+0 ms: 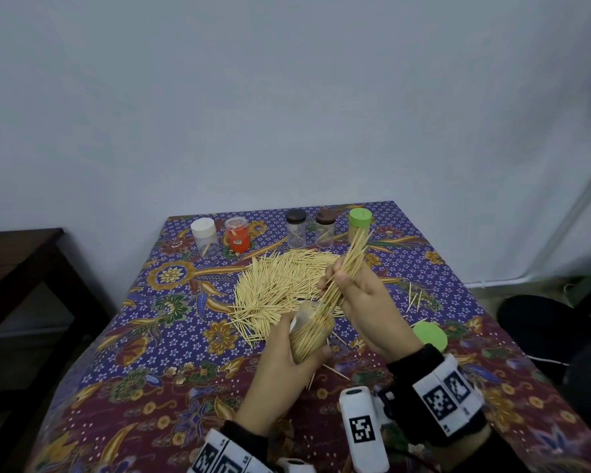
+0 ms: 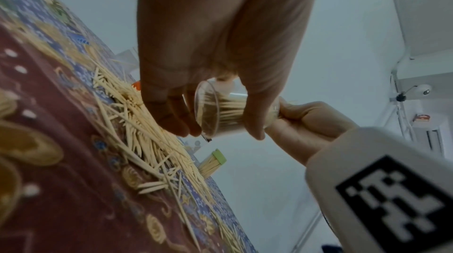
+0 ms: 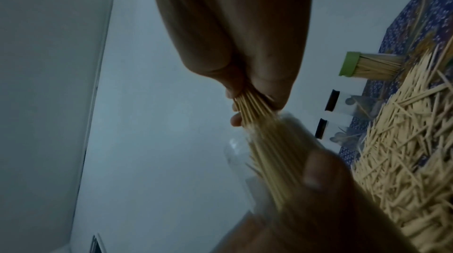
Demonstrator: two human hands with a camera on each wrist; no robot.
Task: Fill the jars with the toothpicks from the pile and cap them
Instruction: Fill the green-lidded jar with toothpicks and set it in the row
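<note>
Presently the left hand [image 1: 287, 356] grips a clear jar [image 1: 310, 336] round its body, lifted off the table and tilted with its mouth toward the right hand [image 1: 362, 302]. The tilt appears meant to let sticks slide in lengthwise rather than jam across the opening. The right hand is clenched round a bundle of toothpicks [image 1: 347, 268], thumb and fingers pinching it near the middle; the lower ends are already inside the jar mouth, the upper ends fan out above the fist. Holding the bundle mid-length keeps the sticks parallel, which I judge necessary for a clean entry. The jar already looks largely filled.

The pile [image 1: 280, 281] lies on the patterned tablecloth [image 1: 151, 370], just beyond both hands and within easy reach. A loose green lid [image 1: 430, 336] rests on the cloth beside the right wrist, probably the cap for the held jar.

Along the far edge stand five other jars: a white-capped jar [image 1: 203, 235], an orange jar [image 1: 236, 235], two dark-capped jars [image 1: 296, 230] with few sticks inside, and a green-capped jar [image 1: 359, 227] packed full. Stray toothpicks [image 1: 415, 298] lie to the right of the pile and under the hands.

Obstruction: none between bundle and jar. Risk noted: the fanned upper ends may spill when the grip is released.
</note>
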